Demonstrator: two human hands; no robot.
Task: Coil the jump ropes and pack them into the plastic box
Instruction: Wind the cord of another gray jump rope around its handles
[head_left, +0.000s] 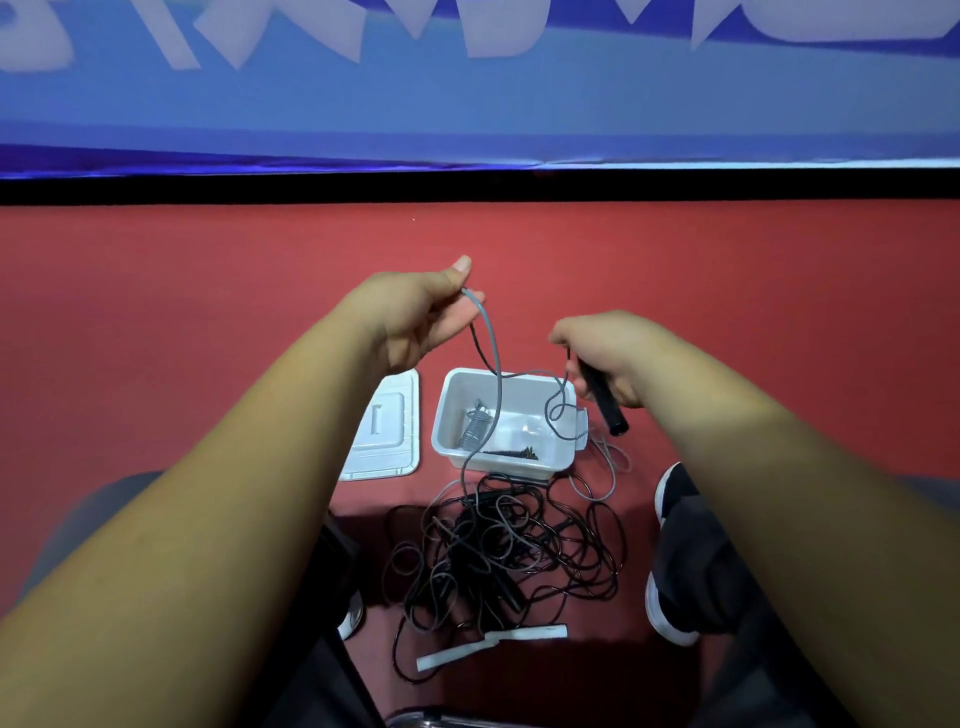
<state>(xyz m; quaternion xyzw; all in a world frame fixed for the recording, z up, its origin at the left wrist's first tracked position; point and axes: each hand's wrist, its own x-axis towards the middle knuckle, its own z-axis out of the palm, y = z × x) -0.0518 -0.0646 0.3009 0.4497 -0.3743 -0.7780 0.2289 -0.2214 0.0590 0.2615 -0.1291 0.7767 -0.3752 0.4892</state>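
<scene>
Head, two hands (415, 322) (605, 358), one held rope (497, 374)

Soft, moderate light falls from above, brightest on the red floor (519, 244) at the middle and dimmer towards the side edges. Shadows are faint, with only a soft dark patch under the ropes (498, 551) and a small glare spot on the bottom of the box (457, 415). The wide lens swells the forearms at the lower corners, and the blue banner (467, 93) at the top is smeared and out of focus, while the middle is fairly sharp.
</scene>
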